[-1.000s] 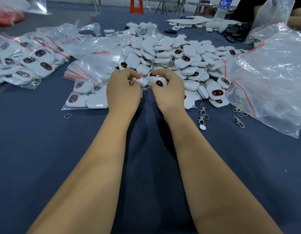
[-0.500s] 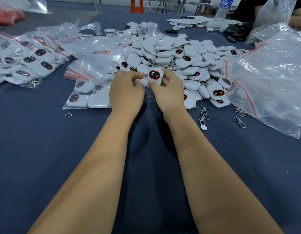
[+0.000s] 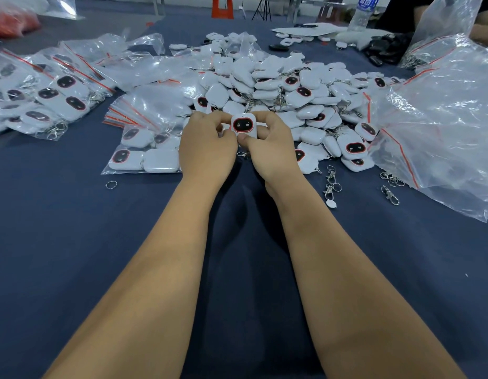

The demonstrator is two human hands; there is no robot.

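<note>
Head view — single entry, work in hand: one white key fob (image 3: 243, 125), held up just clear of the bench (image 3: 73, 242) at the near edge of the loose pile of fobs (image 3: 278, 86).

- Fob: upright, face turned to the camera; the dark red-rimmed oval window runs left to right, and the small hole sits at the top edge.
- Right hand (image 3: 270, 151): grip closed on the fob, with the thumb under its lower edge and the fingers wrapped behind its right side. This hand carries it.
- Left hand (image 3: 207, 149): fingers curled, fingertips pinching at the fob's left edge. Whether they also hold some small part against it cannot be told.
- Key relation: the fob lies between the two grips, above both thumbs and slightly nearer the right hand. Its left edge is the free side, facing the left fingertips, so any fitting there is likely to fall to the left hand.
- A bit of metal (image 3: 242, 154) shows on the bench below the fob, between the hands; attachment cannot be told.

Near by: bagged fobs (image 3: 144, 154) just left of the left hand, loose clasps (image 3: 331, 184) and a split ring (image 3: 111, 184) on the bench, and a large clear bag (image 3: 442, 119) at the right.
</note>
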